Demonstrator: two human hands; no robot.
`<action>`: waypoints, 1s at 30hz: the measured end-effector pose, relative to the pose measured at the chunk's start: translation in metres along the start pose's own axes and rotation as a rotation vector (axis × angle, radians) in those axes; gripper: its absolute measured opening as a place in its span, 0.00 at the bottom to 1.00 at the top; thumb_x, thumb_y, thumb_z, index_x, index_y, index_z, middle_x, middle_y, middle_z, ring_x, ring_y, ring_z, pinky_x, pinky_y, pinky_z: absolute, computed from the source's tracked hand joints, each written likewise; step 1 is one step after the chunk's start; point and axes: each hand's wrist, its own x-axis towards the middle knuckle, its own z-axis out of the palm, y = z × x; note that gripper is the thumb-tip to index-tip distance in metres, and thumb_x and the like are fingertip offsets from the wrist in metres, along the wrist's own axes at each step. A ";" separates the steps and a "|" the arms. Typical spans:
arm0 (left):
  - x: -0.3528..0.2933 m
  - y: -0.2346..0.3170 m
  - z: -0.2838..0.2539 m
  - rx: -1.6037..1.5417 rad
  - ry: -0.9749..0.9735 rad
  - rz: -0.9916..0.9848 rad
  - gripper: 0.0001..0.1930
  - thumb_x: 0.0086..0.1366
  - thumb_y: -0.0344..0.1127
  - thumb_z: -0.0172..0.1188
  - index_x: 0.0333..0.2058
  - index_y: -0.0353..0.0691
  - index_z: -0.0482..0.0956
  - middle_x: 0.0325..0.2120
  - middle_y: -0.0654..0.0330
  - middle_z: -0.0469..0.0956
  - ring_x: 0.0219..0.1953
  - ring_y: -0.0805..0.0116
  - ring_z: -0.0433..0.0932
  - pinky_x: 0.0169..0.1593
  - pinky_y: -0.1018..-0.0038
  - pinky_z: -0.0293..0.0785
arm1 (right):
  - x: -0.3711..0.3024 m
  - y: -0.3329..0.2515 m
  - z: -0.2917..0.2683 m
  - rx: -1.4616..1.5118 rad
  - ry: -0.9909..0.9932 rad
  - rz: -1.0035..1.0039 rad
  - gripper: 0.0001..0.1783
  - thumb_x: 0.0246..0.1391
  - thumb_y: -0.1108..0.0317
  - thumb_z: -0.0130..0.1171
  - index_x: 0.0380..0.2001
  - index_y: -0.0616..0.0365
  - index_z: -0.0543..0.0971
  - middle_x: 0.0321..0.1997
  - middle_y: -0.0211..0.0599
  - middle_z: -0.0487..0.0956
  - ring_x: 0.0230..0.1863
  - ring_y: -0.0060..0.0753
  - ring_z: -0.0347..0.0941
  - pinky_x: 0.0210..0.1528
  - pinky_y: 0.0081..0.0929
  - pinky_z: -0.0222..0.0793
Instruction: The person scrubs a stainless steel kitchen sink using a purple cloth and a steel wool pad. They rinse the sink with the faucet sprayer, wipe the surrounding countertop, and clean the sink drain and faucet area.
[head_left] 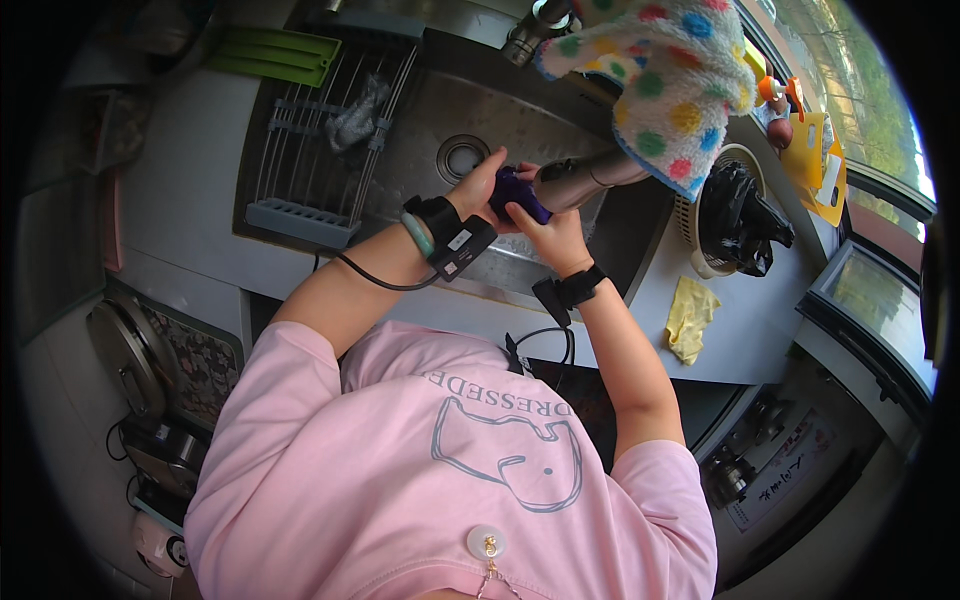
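Over the steel sink (420, 120) both my hands are closed around a dark purple, rounded thing (522, 197); its kind is hard to make out. My left hand (482, 188) grips it from the left, its fingers partly hidden behind it. From the right, my right hand (552, 236) holds it with the thumb laid across the front. The end of the metal faucet (585, 182) comes down right beside the purple thing and covers part of it and of the right fingers. The round drain (463, 158) lies just beyond my left hand.
A rack (320, 150) with a crumpled clear plastic bag (360, 112) spans the sink's left side, near a green tray (275, 55). A dotted towel (670, 90) hangs over the faucet. Rightward are a basket (690, 225), black bag (745, 215) and yellow cloth (692, 318).
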 end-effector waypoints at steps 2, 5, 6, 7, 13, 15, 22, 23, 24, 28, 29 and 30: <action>0.001 0.002 0.003 0.000 -0.017 -0.003 0.25 0.67 0.68 0.43 0.46 0.58 0.77 0.48 0.65 0.77 0.50 0.61 0.75 0.53 0.53 0.72 | 0.003 0.002 -0.001 0.016 0.024 0.000 0.25 0.47 0.70 0.68 0.49 0.59 0.73 0.57 0.44 0.74 0.57 0.37 0.71 0.59 0.32 0.65; 0.004 0.003 0.004 -0.011 0.001 -0.003 0.25 0.67 0.66 0.42 0.45 0.58 0.78 0.48 0.64 0.77 0.50 0.60 0.75 0.54 0.52 0.71 | 0.005 0.003 -0.001 0.043 0.070 0.009 0.25 0.47 0.70 0.68 0.49 0.60 0.73 0.57 0.44 0.74 0.57 0.38 0.70 0.59 0.33 0.64; 0.007 0.003 0.003 -0.023 0.013 -0.012 0.24 0.67 0.66 0.42 0.44 0.57 0.78 0.48 0.64 0.77 0.50 0.60 0.75 0.54 0.53 0.72 | 0.005 0.002 -0.001 0.045 0.076 0.010 0.25 0.47 0.70 0.68 0.49 0.61 0.73 0.58 0.44 0.74 0.57 0.38 0.70 0.59 0.33 0.64; 0.010 0.003 0.001 -0.036 -0.014 -0.014 0.24 0.68 0.66 0.42 0.43 0.57 0.78 0.48 0.64 0.77 0.49 0.60 0.75 0.53 0.53 0.72 | 0.005 0.002 0.000 0.029 0.079 -0.017 0.24 0.48 0.70 0.68 0.48 0.61 0.73 0.57 0.44 0.74 0.56 0.37 0.71 0.58 0.32 0.65; 0.031 -0.006 -0.016 -0.075 -0.039 0.046 0.25 0.67 0.66 0.44 0.39 0.53 0.78 0.43 0.63 0.79 0.47 0.63 0.77 0.49 0.57 0.75 | -0.004 0.007 0.010 0.131 0.011 -0.050 0.16 0.53 0.71 0.64 0.44 0.61 0.74 0.51 0.41 0.76 0.45 0.29 0.74 0.48 0.25 0.71; 0.034 -0.014 -0.017 -0.031 -0.032 0.088 0.25 0.68 0.66 0.44 0.39 0.50 0.77 0.40 0.63 0.79 0.44 0.65 0.77 0.47 0.59 0.76 | -0.005 0.013 0.013 0.273 0.000 0.191 0.13 0.54 0.74 0.63 0.43 0.60 0.74 0.49 0.39 0.76 0.41 0.26 0.75 0.44 0.23 0.72; 0.028 -0.035 0.004 0.418 0.527 0.828 0.13 0.64 0.37 0.59 0.39 0.34 0.70 0.31 0.53 0.76 0.33 0.64 0.76 0.38 0.68 0.72 | 0.000 0.026 0.025 0.159 0.264 0.019 0.11 0.59 0.71 0.59 0.44 0.60 0.74 0.44 0.32 0.77 0.45 0.28 0.73 0.49 0.26 0.70; 0.024 -0.036 0.005 0.546 0.554 0.866 0.10 0.65 0.35 0.58 0.38 0.35 0.70 0.30 0.55 0.75 0.33 0.66 0.74 0.38 0.70 0.71 | 0.001 0.025 0.026 0.273 0.236 0.079 0.11 0.60 0.68 0.58 0.44 0.59 0.74 0.45 0.31 0.77 0.46 0.28 0.73 0.50 0.27 0.70; 0.019 -0.036 0.007 0.676 0.581 0.901 0.07 0.66 0.33 0.58 0.36 0.37 0.69 0.29 0.57 0.74 0.32 0.68 0.73 0.38 0.72 0.70 | 0.002 0.023 0.028 0.456 0.226 0.167 0.12 0.61 0.66 0.58 0.45 0.58 0.74 0.45 0.31 0.77 0.47 0.29 0.73 0.50 0.28 0.70; -0.003 -0.039 0.013 1.152 0.557 1.464 0.07 0.62 0.27 0.57 0.35 0.36 0.67 0.34 0.51 0.69 0.37 0.56 0.71 0.44 0.66 0.67 | 0.002 0.010 0.028 1.160 0.270 0.529 0.13 0.61 0.61 0.58 0.45 0.55 0.74 0.44 0.32 0.77 0.46 0.29 0.74 0.50 0.30 0.72; -0.009 -0.040 0.014 1.174 0.502 1.499 0.07 0.60 0.26 0.57 0.35 0.36 0.67 0.35 0.50 0.68 0.38 0.53 0.70 0.45 0.64 0.67 | 0.001 0.007 0.028 1.181 0.262 0.562 0.12 0.60 0.62 0.59 0.44 0.55 0.74 0.44 0.31 0.77 0.45 0.29 0.74 0.49 0.30 0.72; -0.015 -0.042 0.015 1.195 0.449 1.530 0.08 0.59 0.25 0.57 0.35 0.36 0.67 0.36 0.49 0.68 0.40 0.50 0.69 0.47 0.63 0.66 | 0.000 0.004 0.028 1.227 0.234 0.557 0.12 0.59 0.64 0.59 0.43 0.55 0.74 0.43 0.31 0.77 0.44 0.29 0.75 0.48 0.30 0.72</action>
